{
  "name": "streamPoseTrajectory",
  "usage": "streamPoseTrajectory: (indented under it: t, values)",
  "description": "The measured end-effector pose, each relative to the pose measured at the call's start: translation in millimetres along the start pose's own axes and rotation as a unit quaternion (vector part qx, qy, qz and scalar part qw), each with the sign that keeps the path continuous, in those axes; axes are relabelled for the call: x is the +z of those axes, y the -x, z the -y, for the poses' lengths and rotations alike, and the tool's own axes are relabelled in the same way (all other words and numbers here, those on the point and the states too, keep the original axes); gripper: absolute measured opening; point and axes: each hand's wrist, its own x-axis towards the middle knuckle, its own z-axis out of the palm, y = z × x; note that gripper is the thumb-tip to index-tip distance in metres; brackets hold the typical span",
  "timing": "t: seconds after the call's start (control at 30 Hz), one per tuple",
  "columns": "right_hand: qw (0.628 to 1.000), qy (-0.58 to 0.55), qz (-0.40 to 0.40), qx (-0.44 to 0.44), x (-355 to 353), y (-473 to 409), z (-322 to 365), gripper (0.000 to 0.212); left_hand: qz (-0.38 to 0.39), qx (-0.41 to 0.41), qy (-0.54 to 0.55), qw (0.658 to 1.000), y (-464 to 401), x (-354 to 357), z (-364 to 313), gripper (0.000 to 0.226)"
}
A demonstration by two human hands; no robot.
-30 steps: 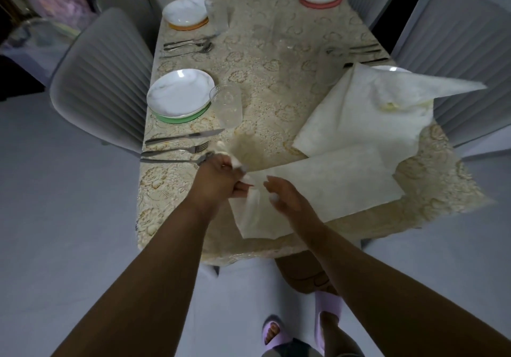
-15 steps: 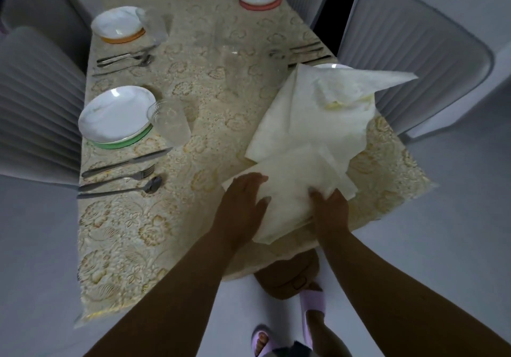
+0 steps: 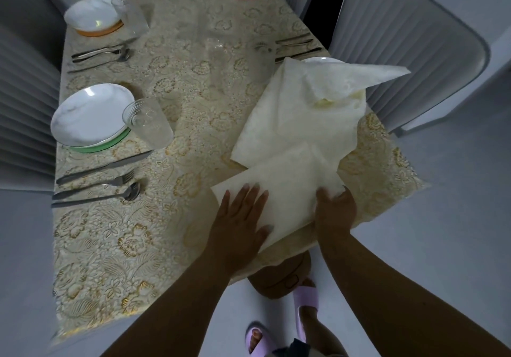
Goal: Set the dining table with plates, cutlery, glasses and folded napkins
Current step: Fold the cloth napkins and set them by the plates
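Head view, item: folded napkin point(image 3: 284, 188) at table's point(image 3: 110, 246) near edge. Your left hand point(image 3: 237, 224) presses it flat, fingers spread; your right hand point(image 3: 333, 210) curls round its right corner. Risk: overhanging the edge, it may slip off if released. Containers: glass point(image 3: 148, 123) beside the green-rimmed plate point(image 3: 91, 116), both apparently empty.

Head camera looks steeply down, close over the table's point(image 3: 116, 246) near end (one view only).
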Motion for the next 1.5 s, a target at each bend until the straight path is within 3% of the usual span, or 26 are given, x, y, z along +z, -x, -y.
streamPoseTrajectory:
  t: [0.17, 0.27, 0.53, 0.63, 0.77, 0.87, 1.0, 1.1, 1.17, 1.23, 1.27, 1.33, 1.4, 1.5]
  values:
    - [0.998, -0.062, -0.014, 0.010, -4, 0, 0, 0.042, -0.030, 0.021, -0.001, 0.999, -10, -4, -12, 0.063]
    - [0.999, -0.039, -0.015, 0.026, -3, -6, 1, 0.040, -0.002, 0.012, -0.005, 1.000, -11, 6, -11, 0.064]
    - [0.982, 0.184, 0.028, -0.013, -10, -22, 8, 0.042, 0.046, -0.005, -0.010, 0.999, -7, 15, -3, 0.069]
    - [0.967, 0.251, 0.012, -0.024, -16, -27, 8, 0.046, 0.005, -0.015, -0.007, 1.000, -20, 6, 1, 0.060]
    - [0.944, 0.326, 0.011, -0.046, -20, -32, 7, 0.076, -0.062, -0.048, 0.011, 0.997, -78, -16, -4, 0.050]
    - [0.928, 0.364, 0.068, -0.039, -20, -42, 5, 0.081, 0.039, -0.120, 0.067, 0.990, -121, -34, -15, 0.062]
    - [0.913, 0.387, 0.123, -0.029, -21, -52, 4, 0.063, 0.133, -0.169, 0.081, 0.973, -155, -32, -17, 0.061]
    - [0.943, 0.304, 0.126, -0.055, -24, -52, 12, 0.043, 0.191, -0.152, 0.165, 0.956, -165, -39, -10, 0.042]
    - [0.967, 0.219, 0.096, -0.085, -26, -51, 23, 0.036, 0.168, -0.154, 0.248, 0.942, -164, -52, -1, 0.029]
    - [0.992, 0.057, 0.080, -0.074, -24, -49, 38, 0.033, 0.120, -0.195, 0.353, 0.907, -156, -70, 10, 0.031]
    - [0.991, -0.068, 0.110, -0.039, -22, -44, 47, 0.033, 0.096, -0.217, 0.415, 0.878, -151, -79, 15, 0.033]
    - [0.935, -0.271, 0.220, 0.059, -14, -34, 61, 0.027, 0.062, -0.241, 0.504, 0.827, -136, -98, 25, 0.034]
    - [0.896, -0.304, 0.311, 0.093, -5, -23, 73, 0.026, 0.035, -0.243, 0.540, 0.805, -121, -116, 33, 0.030]
    - [0.910, -0.238, 0.340, -0.004, 9, -14, 93, 0.034, -0.019, -0.242, 0.556, 0.795, -102, -145, 48, 0.023]
